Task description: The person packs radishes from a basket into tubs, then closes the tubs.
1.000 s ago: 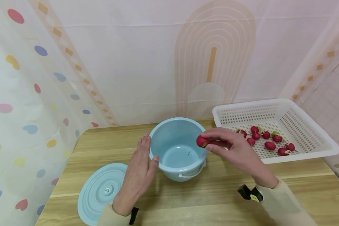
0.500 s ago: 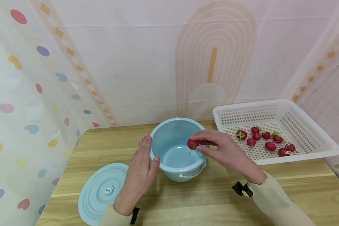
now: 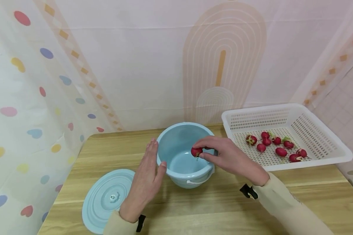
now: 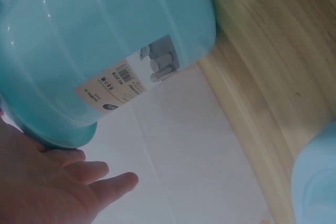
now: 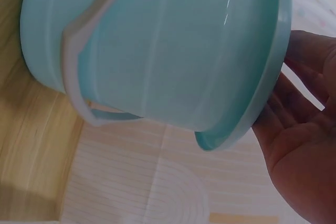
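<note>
A light blue bucket (image 3: 184, 176) with a white handle stands upright on the table. My right hand (image 3: 220, 151) pinches a red radish (image 3: 196, 152) between thumb and fingertips over the bucket's mouth; thin root strands hang beneath it. In the right wrist view the radish is hidden behind the bucket wall (image 5: 173, 51), and the hand shows at the rim. My left hand (image 3: 145, 179) lies with straight fingers against the bucket's left rim. The left wrist view shows those fingers (image 4: 86, 171) by the rim, below a printed label (image 4: 128, 80).
A white perforated basket (image 3: 320, 130) at the right holds several radishes (image 3: 280, 152). On the table's left lies a round blue lid (image 3: 106, 199), partly behind the left hand. A patterned curtain (image 3: 141, 65) hangs along the table's back edge.
My right hand has carried the radish leftward, from near the bucket's right rim to farther over its mouth. The left hand stays at the rim.
</note>
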